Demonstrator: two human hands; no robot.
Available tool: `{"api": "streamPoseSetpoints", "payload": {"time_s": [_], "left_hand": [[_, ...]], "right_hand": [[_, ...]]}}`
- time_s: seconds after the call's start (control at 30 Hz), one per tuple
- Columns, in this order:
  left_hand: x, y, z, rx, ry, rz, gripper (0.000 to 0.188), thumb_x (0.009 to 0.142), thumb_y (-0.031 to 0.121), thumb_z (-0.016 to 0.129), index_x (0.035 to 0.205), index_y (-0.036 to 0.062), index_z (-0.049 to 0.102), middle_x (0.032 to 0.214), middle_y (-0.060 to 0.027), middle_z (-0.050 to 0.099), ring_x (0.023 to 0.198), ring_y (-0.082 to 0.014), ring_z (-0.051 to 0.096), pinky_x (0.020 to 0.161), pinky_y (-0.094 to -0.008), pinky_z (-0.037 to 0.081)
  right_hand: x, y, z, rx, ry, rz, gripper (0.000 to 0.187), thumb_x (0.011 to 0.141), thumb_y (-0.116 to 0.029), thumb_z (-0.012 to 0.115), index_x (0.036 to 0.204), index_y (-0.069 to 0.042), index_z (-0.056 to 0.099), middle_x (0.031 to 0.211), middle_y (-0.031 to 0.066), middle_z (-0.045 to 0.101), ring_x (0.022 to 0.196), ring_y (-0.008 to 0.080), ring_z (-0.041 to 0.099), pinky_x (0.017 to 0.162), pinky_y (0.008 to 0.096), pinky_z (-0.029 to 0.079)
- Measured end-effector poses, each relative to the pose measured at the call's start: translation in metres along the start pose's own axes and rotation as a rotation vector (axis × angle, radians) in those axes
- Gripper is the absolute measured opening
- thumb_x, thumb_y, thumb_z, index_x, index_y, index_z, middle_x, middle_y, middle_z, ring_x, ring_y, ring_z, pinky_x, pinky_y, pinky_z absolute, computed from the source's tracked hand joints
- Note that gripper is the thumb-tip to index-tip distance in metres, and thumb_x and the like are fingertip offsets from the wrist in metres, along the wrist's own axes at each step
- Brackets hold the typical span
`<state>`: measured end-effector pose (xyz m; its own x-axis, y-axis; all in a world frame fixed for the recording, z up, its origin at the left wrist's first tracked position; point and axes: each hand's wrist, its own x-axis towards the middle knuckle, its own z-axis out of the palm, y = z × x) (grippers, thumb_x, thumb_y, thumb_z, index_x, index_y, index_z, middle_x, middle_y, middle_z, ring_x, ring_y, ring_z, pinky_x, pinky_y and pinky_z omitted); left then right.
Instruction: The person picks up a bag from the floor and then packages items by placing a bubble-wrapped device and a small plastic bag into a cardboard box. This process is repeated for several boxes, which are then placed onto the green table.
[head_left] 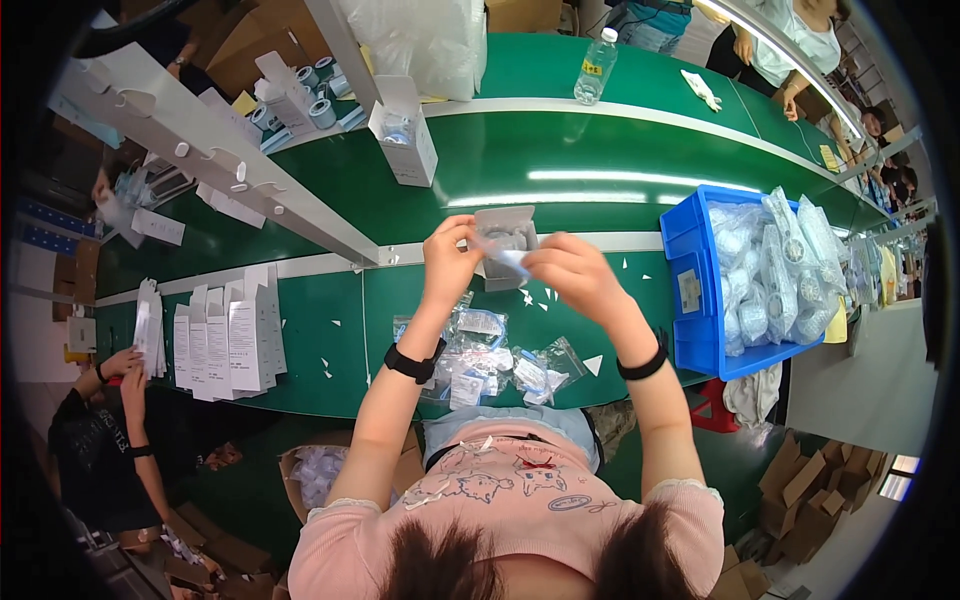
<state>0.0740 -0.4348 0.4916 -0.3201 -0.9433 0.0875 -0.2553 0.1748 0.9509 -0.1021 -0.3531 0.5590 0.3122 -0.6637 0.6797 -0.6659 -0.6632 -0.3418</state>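
My left hand [450,258] and my right hand [577,272] both pinch a small clear plastic bag [512,260] with something white and blue in it, blurred by motion. They hold it stretched between them, over a small open white box [507,216]. Inside that box lies a clear-wrapped item that I cannot make out. Between my forearms, near the table's front edge, is a pile of small clear bags [480,360] with blue and white contents and printed slips.
A blue bin [690,330] of bubble-wrapped parts stands to the right. On the left are upright white cartons [235,340] and a co-worker's hands [122,370]. Across the green bench [325,310] are another open box [405,155], a metal post [270,190] and a plastic bottle [594,75].
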Motion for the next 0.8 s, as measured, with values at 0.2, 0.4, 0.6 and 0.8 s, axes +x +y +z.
{"api": "streamPoseSetpoints", "payload": {"time_s": [0.2,0.4,0.6,0.8], "left_hand": [[0.008,-0.022,-0.003,-0.128,0.002,-0.032,0.010,0.064,0.001,0.069,0.065,-0.0026,0.059,0.095,-0.0096,0.058,0.084,-0.0144,0.057,0.069,-0.0238,0.045],[-0.004,-0.026,-0.002,-0.231,0.130,0.052,0.016,0.066,0.003,0.067,0.080,-0.0008,0.060,0.096,-0.0099,0.060,0.083,-0.0173,0.058,0.069,-0.0284,0.046],[-0.052,-0.032,-0.110,0.652,0.904,0.431,0.023,0.073,0.010,0.063,0.093,0.0049,0.054,0.108,-0.0142,0.050,0.098,-0.0301,0.044,0.085,-0.0403,0.034],[-0.112,-0.125,-0.275,1.575,0.279,-0.778,0.094,0.064,0.033,0.071,0.138,0.0184,0.015,0.139,-0.0119,0.023,0.125,-0.0314,0.025,0.091,-0.0671,0.021]], "right_hand": [[0.006,0.017,0.033,-0.192,-0.546,-0.089,0.024,0.069,-0.025,0.062,0.085,-0.008,0.059,0.085,0.0036,0.050,0.087,0.0209,0.047,0.083,0.0378,0.039],[-0.015,0.012,0.038,-0.254,-0.650,0.036,0.047,0.061,-0.030,0.071,0.102,-0.013,0.057,0.104,0.0062,0.049,0.102,0.0245,0.043,0.091,0.0442,0.032],[-0.094,0.041,0.099,0.518,0.139,0.726,0.089,0.053,-0.021,0.081,0.128,-0.005,0.035,0.124,0.0130,0.042,0.123,0.0267,0.032,0.100,0.0390,0.027],[-0.079,0.076,0.125,0.650,0.028,0.959,0.096,0.054,-0.014,0.078,0.133,-0.002,0.024,0.127,0.0146,0.039,0.118,0.0253,0.039,0.097,0.0340,0.032]]}}
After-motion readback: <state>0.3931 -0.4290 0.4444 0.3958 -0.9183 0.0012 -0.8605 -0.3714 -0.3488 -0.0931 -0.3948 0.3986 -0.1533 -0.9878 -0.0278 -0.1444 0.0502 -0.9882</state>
